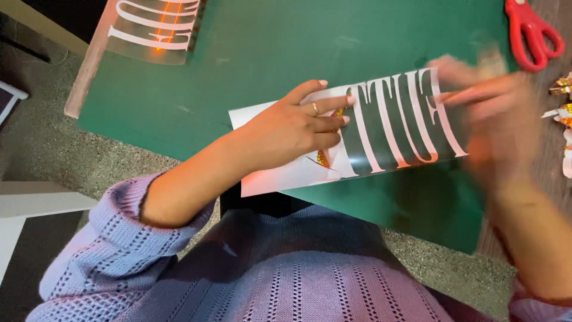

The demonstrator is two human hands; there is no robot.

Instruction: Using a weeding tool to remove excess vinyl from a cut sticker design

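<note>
A white backing sheet [280,173] with a clear film strip bearing large white letters [399,119] is seen at frame centre, lying on a green mat [268,53] on the tabletop. The left hand [292,128] is laid flat on the sheet, fingers extended and pressing it down; nothing is gripped. The right hand [494,113], at right of frame, is blurred; it is at the right end of the film, but whether the film is pinched cannot be told. The film appears partly lifted from the backing: the dark lettered portion is already clear of the white sheet, while the left portion under the left hand is judged not yet separated. A small gold glitter piece [323,158] shows beneath the fingers. Red scissors [533,30] lie at upper right, untouched. A second lettered film [158,27] is at upper left.
</note>
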